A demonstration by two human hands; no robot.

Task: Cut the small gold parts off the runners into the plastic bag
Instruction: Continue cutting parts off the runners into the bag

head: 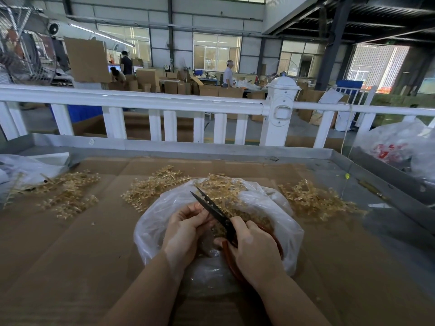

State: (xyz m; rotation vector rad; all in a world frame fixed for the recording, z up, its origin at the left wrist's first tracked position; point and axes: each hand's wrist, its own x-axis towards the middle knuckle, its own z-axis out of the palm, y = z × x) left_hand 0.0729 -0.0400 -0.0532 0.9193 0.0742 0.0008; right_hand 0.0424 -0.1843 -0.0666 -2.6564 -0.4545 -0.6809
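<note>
Both hands worked over the clear crumpled plastic bag (263, 203), which sat open on the brown corrugated cardboard sheet (82, 243) covering the table. Right hand (253, 245) gripped the reddish-orange looped handles of the black-bladed scissors (213, 208), fingers curled round the handle; blades slightly parted, tips pointing up and away to the left. Left hand (186, 229) had its fingers curled, pinching something thin just beside the blades; the held piece was too small and blurred to identify for sure. Small gold parts inside the bag showed as a loose pile (226, 191) at its far side, behind the scissors.

Gold plastic runners lay in three heaps on the cardboard: a left heap (68, 194), a middle heap (150, 187) touching the bag's far-left edge, and a right heap (315, 198) just beside the bag. Another clear plastic bag (28, 165) lay at the far left. White railing (146, 100) ran behind the grey metal table rim (211, 147). A bag with red print (395, 147) sat at far right.
</note>
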